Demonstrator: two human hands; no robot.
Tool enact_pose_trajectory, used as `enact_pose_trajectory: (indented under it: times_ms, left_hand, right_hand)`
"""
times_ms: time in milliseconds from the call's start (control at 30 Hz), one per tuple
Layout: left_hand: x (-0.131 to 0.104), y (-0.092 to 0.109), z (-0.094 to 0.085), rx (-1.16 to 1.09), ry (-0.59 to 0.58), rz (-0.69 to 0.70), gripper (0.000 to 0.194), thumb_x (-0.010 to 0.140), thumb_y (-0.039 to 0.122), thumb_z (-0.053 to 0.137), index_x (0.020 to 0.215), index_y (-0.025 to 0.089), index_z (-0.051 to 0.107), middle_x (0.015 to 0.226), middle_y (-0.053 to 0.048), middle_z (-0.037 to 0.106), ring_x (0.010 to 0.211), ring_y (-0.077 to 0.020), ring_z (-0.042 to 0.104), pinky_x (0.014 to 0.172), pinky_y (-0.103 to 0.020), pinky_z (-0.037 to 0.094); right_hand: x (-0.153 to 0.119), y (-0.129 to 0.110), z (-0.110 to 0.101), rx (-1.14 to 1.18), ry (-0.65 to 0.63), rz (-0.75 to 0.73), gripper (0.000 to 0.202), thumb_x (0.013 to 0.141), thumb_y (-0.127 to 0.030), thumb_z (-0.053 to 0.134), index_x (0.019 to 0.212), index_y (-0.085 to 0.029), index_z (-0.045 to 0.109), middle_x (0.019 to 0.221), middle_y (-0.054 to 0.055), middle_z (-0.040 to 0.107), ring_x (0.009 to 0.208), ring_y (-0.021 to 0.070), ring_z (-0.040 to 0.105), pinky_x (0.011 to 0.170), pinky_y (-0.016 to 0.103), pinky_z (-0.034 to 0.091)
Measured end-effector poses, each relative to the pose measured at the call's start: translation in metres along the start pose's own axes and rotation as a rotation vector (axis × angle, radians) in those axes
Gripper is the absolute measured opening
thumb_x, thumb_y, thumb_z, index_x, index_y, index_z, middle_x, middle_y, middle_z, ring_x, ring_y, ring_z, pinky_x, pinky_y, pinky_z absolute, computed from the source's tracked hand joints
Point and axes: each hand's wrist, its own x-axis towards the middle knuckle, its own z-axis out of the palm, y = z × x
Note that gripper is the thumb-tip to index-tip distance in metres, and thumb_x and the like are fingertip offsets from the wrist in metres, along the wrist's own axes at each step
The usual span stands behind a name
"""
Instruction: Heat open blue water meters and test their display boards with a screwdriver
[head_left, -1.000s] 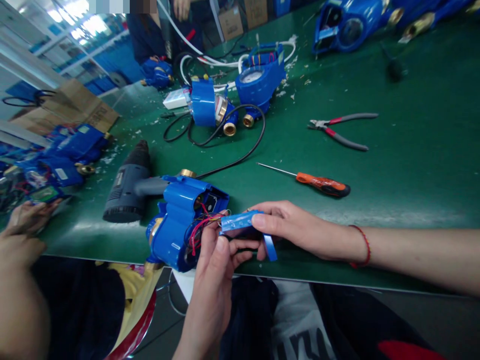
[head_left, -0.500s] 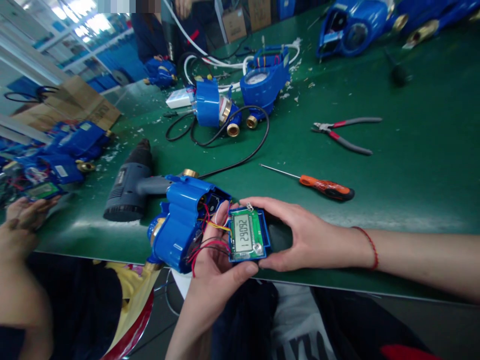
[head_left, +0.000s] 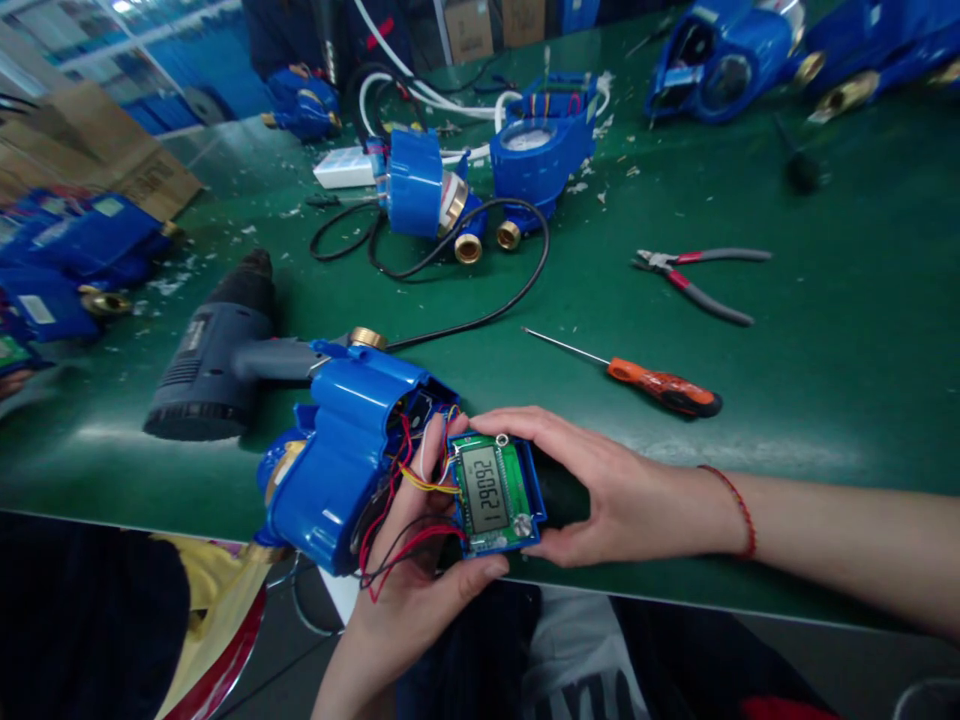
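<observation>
Between my two hands is a green circuit board with a digit display (head_left: 486,490), seated in a small blue tray. My left hand (head_left: 420,570) grips its left side, the thumb along the near edge. The fingers of my right hand (head_left: 600,490) close on its far and near corners. Red, black, yellow and white wires (head_left: 420,484) run from the board over my left fingers to an opened blue water meter (head_left: 345,440). That meter lies on its side at the table's front edge, its brass fittings showing.
A grey heat gun (head_left: 217,350) lies behind the meter. Farther right are an orange-handled screwdriver (head_left: 660,388) and red-grey cutting pliers (head_left: 697,275). Other blue meters (head_left: 532,150) and a black cable (head_left: 480,322) occupy the back. At left, a co-worker's hand (head_left: 15,382) shows beside more meters.
The view has shifted, so the heat gun and meters at left sit farther left. The board is tilted slightly differently in my hands. The co-worker's arm has mostly left the view.
</observation>
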Motion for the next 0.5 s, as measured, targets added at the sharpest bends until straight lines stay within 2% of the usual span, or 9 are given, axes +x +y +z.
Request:
enact_pose_trajectory:
  times_ms: [67,233,400,500]
  left_hand:
    - [-0.0018,-0.0016,0.0003,0.025,0.014,0.000,0.086,0.077,0.017,0.079,0.148,0.040,0.037,0.159,0.006,0.035,0.146,-0.0193,0.031,0.112,-0.021,0.039]
    - [-0.0050,-0.0049,-0.0003,0.084,0.049,0.035,0.084,0.077,0.022,0.079,0.148,0.038,0.037,0.157,0.006,0.038,0.146,-0.0190,0.032,0.114,-0.021,0.035]
    - [-0.0076,-0.0081,-0.0057,0.063,-0.043,0.007,0.088,0.080,0.021,0.076,0.152,0.039,0.028,0.159,0.005,0.034,0.147,-0.0200,0.030,0.114,-0.025,0.036]
    - [-0.0088,-0.0101,-0.0071,0.100,-0.017,0.023,0.088,0.079,0.021,0.076,0.152,0.037,0.030,0.159,0.002,0.034,0.147,-0.0247,0.029,0.116,-0.032,0.035]
  right_hand:
    - [0.0009,-0.0012,0.0002,-0.008,-0.024,0.000,0.079,0.077,-0.017,0.075,0.143,-0.011,0.032,0.142,0.014,0.043,0.135,0.0167,0.040,0.114,0.026,0.034]
    - [0.0012,-0.0034,0.0019,-0.022,-0.030,0.011,0.082,0.082,-0.036,0.076,0.144,-0.011,0.029,0.142,0.017,0.041,0.136,0.0189,0.038,0.115,0.030,0.035]
    - [-0.0018,-0.0035,0.0035,-0.030,-0.034,0.016,0.084,0.083,-0.037,0.076,0.147,-0.013,0.026,0.143,0.016,0.040,0.137,0.0175,0.036,0.116,0.029,0.033]
    - [-0.0009,-0.0052,0.0062,-0.028,-0.021,0.019,0.085,0.081,-0.034,0.077,0.146,-0.014,0.027,0.143,0.014,0.041,0.137,0.0157,0.037,0.116,0.025,0.032]
